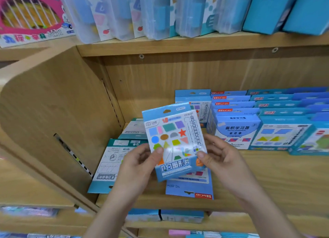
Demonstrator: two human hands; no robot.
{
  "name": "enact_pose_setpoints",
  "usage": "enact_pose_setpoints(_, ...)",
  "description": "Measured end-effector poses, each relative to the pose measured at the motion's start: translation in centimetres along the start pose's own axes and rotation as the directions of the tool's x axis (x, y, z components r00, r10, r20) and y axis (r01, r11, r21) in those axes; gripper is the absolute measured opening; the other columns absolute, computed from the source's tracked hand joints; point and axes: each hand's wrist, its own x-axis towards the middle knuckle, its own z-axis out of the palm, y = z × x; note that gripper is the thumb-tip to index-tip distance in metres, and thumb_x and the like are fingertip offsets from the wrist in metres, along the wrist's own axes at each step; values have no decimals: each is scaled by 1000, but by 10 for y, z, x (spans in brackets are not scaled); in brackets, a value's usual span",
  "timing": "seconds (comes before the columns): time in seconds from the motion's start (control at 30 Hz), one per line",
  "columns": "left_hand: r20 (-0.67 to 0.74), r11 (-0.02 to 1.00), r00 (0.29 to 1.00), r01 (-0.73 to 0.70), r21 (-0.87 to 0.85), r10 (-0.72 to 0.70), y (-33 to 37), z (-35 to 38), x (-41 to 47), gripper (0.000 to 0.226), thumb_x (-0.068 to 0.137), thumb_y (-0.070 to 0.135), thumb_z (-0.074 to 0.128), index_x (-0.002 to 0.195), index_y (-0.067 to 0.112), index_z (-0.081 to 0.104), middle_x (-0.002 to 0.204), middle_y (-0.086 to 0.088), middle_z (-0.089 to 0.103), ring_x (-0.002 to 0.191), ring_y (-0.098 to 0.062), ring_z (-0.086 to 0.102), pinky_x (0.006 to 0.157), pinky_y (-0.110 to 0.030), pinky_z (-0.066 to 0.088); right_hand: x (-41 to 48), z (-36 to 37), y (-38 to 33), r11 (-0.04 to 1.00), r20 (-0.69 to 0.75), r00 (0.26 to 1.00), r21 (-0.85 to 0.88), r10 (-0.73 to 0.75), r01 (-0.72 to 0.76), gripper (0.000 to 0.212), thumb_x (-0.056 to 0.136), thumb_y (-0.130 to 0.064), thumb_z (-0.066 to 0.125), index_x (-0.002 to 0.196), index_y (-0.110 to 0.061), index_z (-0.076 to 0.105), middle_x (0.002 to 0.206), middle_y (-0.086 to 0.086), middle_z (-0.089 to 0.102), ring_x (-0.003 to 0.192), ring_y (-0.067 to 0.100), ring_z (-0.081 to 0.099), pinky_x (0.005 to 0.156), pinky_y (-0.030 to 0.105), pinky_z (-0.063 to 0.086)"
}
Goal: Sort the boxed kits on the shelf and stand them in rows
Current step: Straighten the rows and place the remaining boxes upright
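Left hand (140, 164): gripped shapes box (175, 140), thumb on front.
Right hand (220, 157): pinched box's right edge.
Box: tilted, above shelf (267, 175).

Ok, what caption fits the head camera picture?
The left hand and right hand hold a blue shapes kit over the wooden shelf.

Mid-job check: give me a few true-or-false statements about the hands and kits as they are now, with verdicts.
1. The left hand and the right hand both hold the shapes kit. True.
2. The teal kit at the left of the shelf stands upright. False: it lies flat.
3. The blue kits at the right stand in rows. True.
4. The pink box stands among those rows. False: it sits on a higher level, upper left.
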Motion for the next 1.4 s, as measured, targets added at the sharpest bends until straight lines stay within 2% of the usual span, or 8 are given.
enact_pose_setpoints(0.17,-31,920,984,-153,362,176,13,9,67,16,86,37,64,96,26,58,96,9,71,88,-11,68,74,-42,57,1,-23,11,960,-142,984,-271,-104,62,47,87,-7,63,113,-45,53,118,-19,60,107,-4,55,87,26,51)
enact_pose_setpoints(0.37,44,640,988,-130,757,148,-17,37,146,26,90,30,60,110,14,54,117,-6,66,106,-31,61,83,-43,49,-6,-44,17,899,-166,978,-436,-125,41,50,88,-12,62,124,-43,48,114,-29,49,96,1,56,78,18,46)
enact_pose_setpoints(0.47,55,615,990,-126,778,133,-29,53,158,28,88,28,62,111,15,55,113,-8,68,104,-32,61,83,-42,49,-7,-52,20,869,-158,979,-493,-131,37,50,88,-13,61,131,-36,48,125,-21,48,106,-7,49,86,26,49)
enact_pose_setpoints(0.87,-38,386,986,-28,922,162,-16,73,163,39,86,32,65,108,9,43,102,-14,67,93,-36,63,67,-37,47,6,-37,29,819,-4,995,-569,-99,79,48,89,-17,61,133,-32,48,134,-13,46,101,20,61,90,31,50)
enact_pose_setpoints(1.03,42,363,983,-106,926,180,-6,58,152,43,85,32,63,119,16,43,105,-11,67,97,-36,62,67,-35,45,15,-27,33,836,51,995,-540,-86,100,41,90,-19,60,127,-34,52,128,-18,51,115,2,50,94,33,49)
enact_pose_setpoints(1.17,124,356,976,-182,917,179,-2,5,123,70,79,45,65,141,35,33,126,3,61,116,-24,54,90,-37,48,18,-26,37,841,66,994,-531,-86,108,37,90,-20,60,123,-35,55,123,-22,52,114,3,53,93,35,49)
enact_pose_setpoints(1.27,104,190,994,-96,977,-31,-15,-33,114,79,76,59,64,143,36,30,148,8,38,132,-22,34,104,-42,38,22,-22,38,832,70,993,-542,-96,119,35,89,-20,60,120,-36,56,122,-24,53,113,3,53,94,35,49)
enact_pose_setpoints(1.4,105,358,993,-119,926,60,-33,-46,121,46,88,33,59,134,35,49,142,9,48,126,-20,44,102,-35,40,26,-11,35,825,95,991,-550,-96,133,33,90,-23,60,118,-39,57,121,-23,55,112,0,51,94,31,48)
